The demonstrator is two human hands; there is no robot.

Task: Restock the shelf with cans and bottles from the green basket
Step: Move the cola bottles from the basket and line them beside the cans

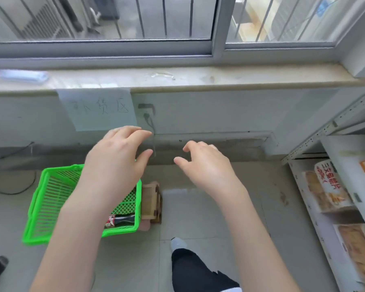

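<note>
A green plastic basket (49,199) stands on the tiled floor at the lower left. A dark bottle with a red label (120,220) lies in its near right corner, partly hidden by my left forearm. My left hand (116,157) hovers above the basket's right side, empty, fingers spread and curled. My right hand (204,163) is held out over the bare floor to the right of the basket, also empty with fingers apart. The white metal shelf (310,148) runs along the right edge of the view.
Packaged snack boxes (327,186) lie on the shelf's lower level. A small wooden stool or block (151,202) sits against the basket's right side. A windowsill (177,79) and a wall with a paper sign (99,109) are ahead. My feet (178,243) stand on the floor below.
</note>
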